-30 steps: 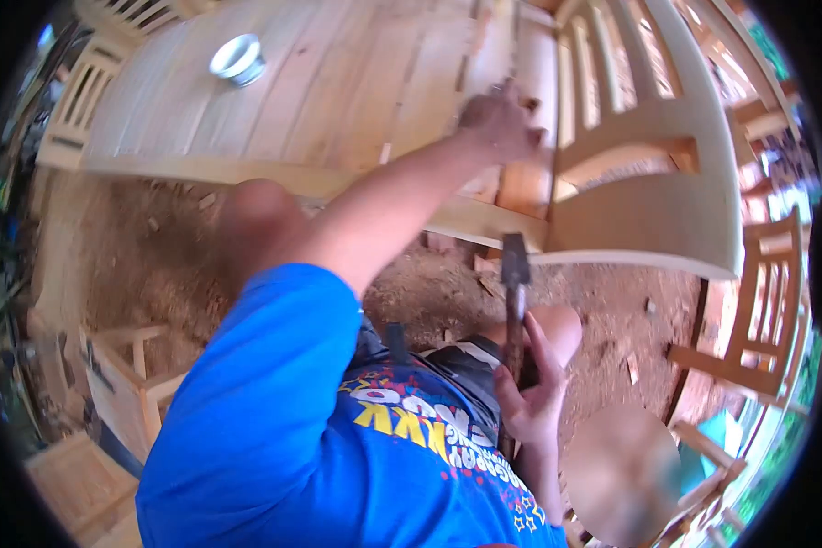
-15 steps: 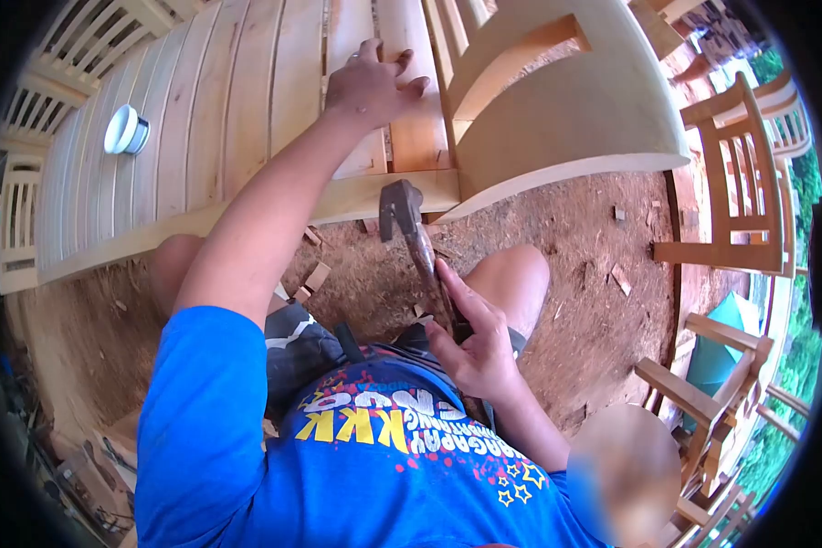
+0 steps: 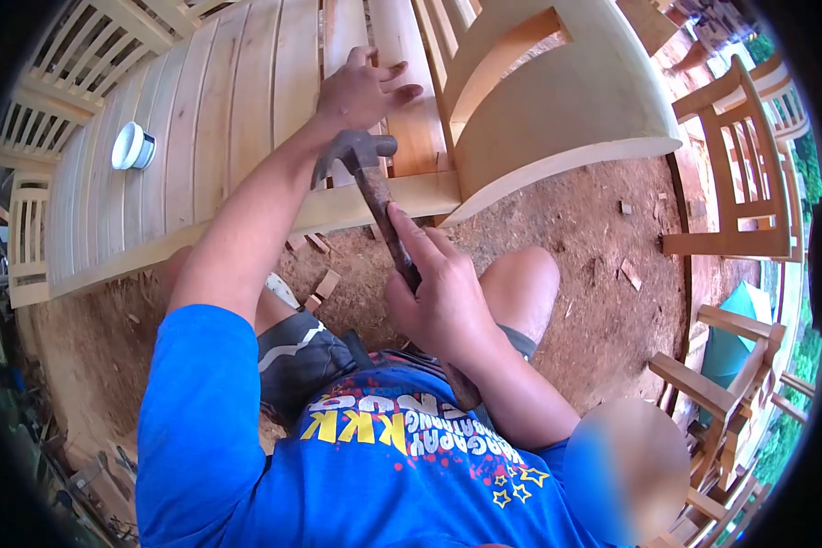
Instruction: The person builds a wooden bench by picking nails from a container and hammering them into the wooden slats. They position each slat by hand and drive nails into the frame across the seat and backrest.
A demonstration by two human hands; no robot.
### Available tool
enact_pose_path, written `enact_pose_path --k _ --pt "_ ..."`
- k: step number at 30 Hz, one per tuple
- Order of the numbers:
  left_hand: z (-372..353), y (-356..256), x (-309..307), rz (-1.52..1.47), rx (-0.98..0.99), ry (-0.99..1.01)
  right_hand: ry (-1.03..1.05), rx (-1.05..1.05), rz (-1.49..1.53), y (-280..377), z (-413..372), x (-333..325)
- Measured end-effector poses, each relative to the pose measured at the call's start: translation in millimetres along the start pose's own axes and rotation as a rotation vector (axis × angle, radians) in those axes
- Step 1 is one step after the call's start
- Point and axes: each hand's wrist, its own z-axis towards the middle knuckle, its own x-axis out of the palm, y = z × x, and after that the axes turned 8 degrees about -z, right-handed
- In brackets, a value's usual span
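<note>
My left hand (image 3: 363, 91) rests over the wooden slats (image 3: 247, 87) near their right end, fingers apart. I see nothing held in it. In my right hand (image 3: 443, 297) is a claw hammer (image 3: 374, 187), gripped by its handle, with a finger stretched along the shaft. The hammer's metal head is up, in front of my left wrist, and hides part of the frame rail (image 3: 338, 208). Beside my left hand stands a broad curved wooden panel (image 3: 566, 114) with a slot cut in it.
A white tub (image 3: 132, 146) sits on the slats at the left. Wooden chair frames (image 3: 735, 183) stand to the right, near a teal umbrella-like thing (image 3: 735, 342). Wood scraps (image 3: 324, 285) lie on the dirt ground (image 3: 584, 247). Part of another person (image 3: 703, 41) shows at top right.
My right hand has lifted the hammer up and to the left, so its head now overlaps my left wrist. My left hand has barely shifted on the slats.
</note>
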Motion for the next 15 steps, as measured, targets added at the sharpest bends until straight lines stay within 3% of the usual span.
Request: enact_pose_path --k 15 --pt "0.0 -4.1 -3.3 0.072 -0.006 -0.013 0.024 0.031 -0.066 -8.0 6.6 4.9"
